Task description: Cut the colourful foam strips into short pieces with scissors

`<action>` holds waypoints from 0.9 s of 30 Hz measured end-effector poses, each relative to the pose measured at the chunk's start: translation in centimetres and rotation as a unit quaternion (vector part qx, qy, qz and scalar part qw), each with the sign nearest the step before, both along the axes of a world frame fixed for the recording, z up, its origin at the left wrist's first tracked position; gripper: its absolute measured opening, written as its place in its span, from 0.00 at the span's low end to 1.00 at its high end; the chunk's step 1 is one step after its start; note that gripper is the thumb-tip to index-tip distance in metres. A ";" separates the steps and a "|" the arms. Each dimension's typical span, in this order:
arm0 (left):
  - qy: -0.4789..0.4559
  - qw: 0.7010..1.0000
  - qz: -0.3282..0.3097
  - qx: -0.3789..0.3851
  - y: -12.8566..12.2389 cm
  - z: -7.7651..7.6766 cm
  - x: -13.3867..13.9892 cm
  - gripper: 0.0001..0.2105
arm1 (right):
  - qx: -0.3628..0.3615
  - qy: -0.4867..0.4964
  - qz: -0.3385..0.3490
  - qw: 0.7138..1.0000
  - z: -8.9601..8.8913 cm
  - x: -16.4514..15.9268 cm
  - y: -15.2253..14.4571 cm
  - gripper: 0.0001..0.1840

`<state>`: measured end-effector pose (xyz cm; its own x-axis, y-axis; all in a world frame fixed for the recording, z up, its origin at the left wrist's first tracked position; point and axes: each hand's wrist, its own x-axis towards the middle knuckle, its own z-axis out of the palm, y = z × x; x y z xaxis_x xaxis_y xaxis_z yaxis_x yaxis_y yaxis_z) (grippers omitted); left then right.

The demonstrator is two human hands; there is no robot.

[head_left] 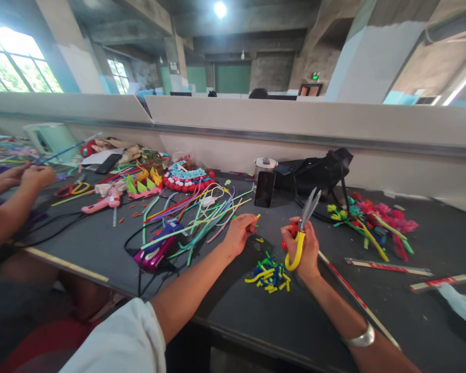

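Pinched in the fingertips of my left hand (238, 234) is a short yellow pipe cleaner piece (258, 216), mostly hidden by the fingers. My right hand (307, 254) grips scissors (301, 235) with one yellow and one red handle loop. Their blades point up and away from me, slightly apart, with nothing between them. On the dark table between my forearms lies a small pile of cut pipe cleaner bits (270, 274) in yellow, blue and green. Long pastel pipe cleaners (196, 228) spread out to the left of my left hand.
A phone (264, 189) leans upright behind my hands, beside a black bag (314, 171). Bright flower-like pieces (376, 220) lie at right near wrapped strips (388, 267). Leftward are a purple device (159, 251), a pink glue gun (104, 201) and another person's hands (33, 176).
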<state>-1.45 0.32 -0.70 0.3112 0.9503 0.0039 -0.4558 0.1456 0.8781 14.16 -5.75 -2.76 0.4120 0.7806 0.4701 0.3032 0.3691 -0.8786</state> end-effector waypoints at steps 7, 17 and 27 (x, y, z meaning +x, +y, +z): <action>0.062 0.997 -0.041 0.003 -0.2 -0.9 0.5 0.04 | -0.050 -0.046 0.029 0.997 0.5 -0.2 -0.2 0.19; 0.139 0.985 -0.075 0.069 -1.1 -0.8 0.9 0.03 | -0.031 -0.045 0.095 0.994 -0.2 -0.4 -0.1 0.24; 0.182 0.977 -0.101 0.051 -0.9 -0.9 0.9 0.05 | -0.017 0.000 0.075 0.997 0.8 -0.7 -0.7 0.16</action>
<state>-0.54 -0.59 -1.61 0.4903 0.8701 -0.0499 -0.0810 0.1025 0.9914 13.44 -6.41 -1.92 0.2895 0.8487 0.4425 0.2471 0.3804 -0.8912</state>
